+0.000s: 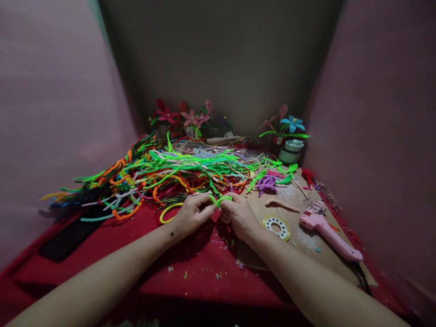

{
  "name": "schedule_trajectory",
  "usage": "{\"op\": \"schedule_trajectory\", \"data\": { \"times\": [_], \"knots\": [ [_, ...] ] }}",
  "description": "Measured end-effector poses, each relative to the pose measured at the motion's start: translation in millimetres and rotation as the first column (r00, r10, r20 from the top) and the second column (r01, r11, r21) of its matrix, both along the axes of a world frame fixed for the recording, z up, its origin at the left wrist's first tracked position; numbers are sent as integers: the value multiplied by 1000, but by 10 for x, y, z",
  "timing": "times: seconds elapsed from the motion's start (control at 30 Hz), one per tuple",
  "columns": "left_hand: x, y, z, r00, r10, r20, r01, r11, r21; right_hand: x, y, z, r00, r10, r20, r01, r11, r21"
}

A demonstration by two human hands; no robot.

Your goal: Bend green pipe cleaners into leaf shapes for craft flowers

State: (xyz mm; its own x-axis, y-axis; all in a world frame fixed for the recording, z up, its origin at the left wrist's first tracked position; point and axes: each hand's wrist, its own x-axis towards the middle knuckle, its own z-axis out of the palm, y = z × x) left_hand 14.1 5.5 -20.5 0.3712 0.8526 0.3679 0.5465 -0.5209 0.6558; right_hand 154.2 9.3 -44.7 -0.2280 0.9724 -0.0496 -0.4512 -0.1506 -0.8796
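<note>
A bright green pipe cleaner [224,199], bent into a loop, is pinched between my two hands above the front of the table. My left hand [195,211] closes thumb and fingers on its left end. On its other side my right hand [236,213] grips it, fingers curled. Just behind my hands lies a large heap of loose pipe cleaners [190,163], mostly green with orange, red, white and yellow ones. A yellow ring [166,213] lies partly hidden behind my left hand. Near my right forearm is a white spool with holes [276,227] and a yellow rim.
A pink glue gun [332,231] rests on a brown board [296,254] at right, beside a purple bundle [266,184] and green leaf shapes [288,175]. Pipe-cleaner flowers [190,118] and a lidded jar [291,151] stand at the back. A black flat object [70,236] lies left on the red cloth [190,277].
</note>
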Motion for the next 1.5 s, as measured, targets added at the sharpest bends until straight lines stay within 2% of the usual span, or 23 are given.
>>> {"op": "schedule_trajectory", "data": {
  "times": [0.1,0.2,0.33,0.53,0.67,0.8,0.93,1.03,1.27,1.37,1.5],
  "knots": [
    [-10,-7,2,995,46,90,-35,991,-127,6,-10,34,999,29,40,-30,999,45],
    [-22,-31,3,988,68,138,-41,980,-194,2,-36,89,995,28,96,-35,997,70],
    [-23,-62,17,989,69,129,-44,981,-190,-10,-70,121,991,-8,133,-3,997,81],
    [3,-72,25,993,69,93,-58,992,-111,-23,-85,86,996,-8,83,5,999,46],
    [15,-70,36,973,113,202,-67,973,-220,-16,-77,96,999,8,40,-11,997,70],
    [6,-69,55,936,188,297,-95,949,-302,4,-68,120,997,-45,60,40,995,94],
    [11,-78,78,924,193,330,-68,933,-353,34,-66,136,971,-145,192,110,977,183],
    [27,-87,96,923,198,330,-36,899,-436,51,-68,146,953,-180,242,123,965,232],
    [37,-121,114,906,172,386,42,872,-488,56,-32,110,984,-78,157,54,987,154],
    [20,-119,106,897,164,411,76,858,-508,66,-19,103,985,-31,172,3,988,157],
    [13,-113,88,902,143,407,96,853,-513,84,-25,127,969,-45,244,-5,980,199]
  ]
}}
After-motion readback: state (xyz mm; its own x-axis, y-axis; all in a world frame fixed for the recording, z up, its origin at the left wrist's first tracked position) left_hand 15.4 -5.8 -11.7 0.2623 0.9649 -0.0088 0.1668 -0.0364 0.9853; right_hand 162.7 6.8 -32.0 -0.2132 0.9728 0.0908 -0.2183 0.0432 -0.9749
